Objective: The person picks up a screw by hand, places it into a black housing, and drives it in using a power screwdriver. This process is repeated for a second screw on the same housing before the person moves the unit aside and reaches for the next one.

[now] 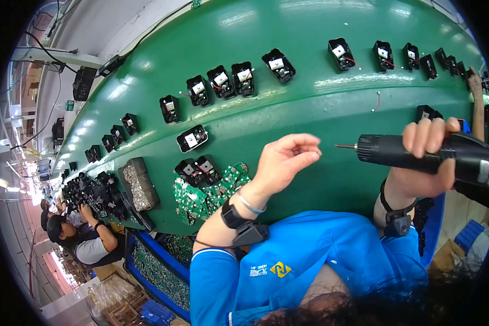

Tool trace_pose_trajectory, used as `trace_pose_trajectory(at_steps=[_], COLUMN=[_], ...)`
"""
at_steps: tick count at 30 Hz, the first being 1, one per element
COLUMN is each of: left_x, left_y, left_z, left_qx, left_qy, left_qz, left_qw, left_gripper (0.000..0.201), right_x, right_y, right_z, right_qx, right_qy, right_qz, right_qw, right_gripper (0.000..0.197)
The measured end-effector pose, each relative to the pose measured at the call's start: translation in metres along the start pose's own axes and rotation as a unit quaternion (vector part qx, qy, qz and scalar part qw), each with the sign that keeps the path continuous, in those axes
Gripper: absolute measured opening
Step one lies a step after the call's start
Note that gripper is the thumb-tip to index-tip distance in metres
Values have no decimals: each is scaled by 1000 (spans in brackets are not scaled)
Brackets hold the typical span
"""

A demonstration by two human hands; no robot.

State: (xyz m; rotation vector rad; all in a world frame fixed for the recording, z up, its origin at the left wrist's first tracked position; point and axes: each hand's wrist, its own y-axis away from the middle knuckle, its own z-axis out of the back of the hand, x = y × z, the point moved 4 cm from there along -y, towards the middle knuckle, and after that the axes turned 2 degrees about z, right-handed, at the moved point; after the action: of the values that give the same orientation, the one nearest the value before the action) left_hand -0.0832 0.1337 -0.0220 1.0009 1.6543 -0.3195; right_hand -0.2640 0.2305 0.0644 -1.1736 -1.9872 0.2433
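My right hand (426,138) is wrapped round a black electric screwdriver (380,148), held level with its bit pointing left. Just left of the bit is my left hand (282,163), its thumb and fingertips drawn together. Whatever it pinches, if anything, is too small to make out, and it does not touch the bit. Left of that hand lies a heap of green circuit boards (223,190), with two open black housings (205,169) at its upper side. Another black housing with a white block inside (192,138) lies beyond them.
More black housings (243,79) line the green work surface (288,111) farther off. A grey box of small metal parts (138,182) stands left, near a heap of black parts (95,195). One co-worker (92,239) sits left; another's arm (477,103) reaches in right. A blue bin (157,271) holds circuit boards.
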Motion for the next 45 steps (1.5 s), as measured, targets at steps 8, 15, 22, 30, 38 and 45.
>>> trace_pose_trajectory(at_steps=[8, 15, 22, 30, 38, 45], left_x=[26, 24, 12, -46, -36, -32], left_y=[-27, -31, -39, -127, -181, -191], left_z=[-33, -41, -40, -29, -32, -31], left_qx=[105, 121, 111, -66, -18, -4], left_qy=[260, 246, -3, -558, -636, -650], left_qz=[46, 24, -19, -335, -333, -336], left_qw=[959, 961, 994, 756, 696, 682], left_gripper=[17, 19, 18, 65, 85, 77], right_x=[11, 14, 14, -25, -82, -93], right_y=[-12, -12, -14, -64, -90, -99], right_z=[-8, -2, -4, 26, 55, 67], right_qx=[29, 26, 57, -4, -54, -84], right_qy=[-23, -4, 39, 131, 275, 225], right_qz=[46, 29, 33, 143, 141, 154], right_qw=[998, 999, 997, 981, 949, 959], right_gripper=[53, 52, 50, 32, 30, 28])
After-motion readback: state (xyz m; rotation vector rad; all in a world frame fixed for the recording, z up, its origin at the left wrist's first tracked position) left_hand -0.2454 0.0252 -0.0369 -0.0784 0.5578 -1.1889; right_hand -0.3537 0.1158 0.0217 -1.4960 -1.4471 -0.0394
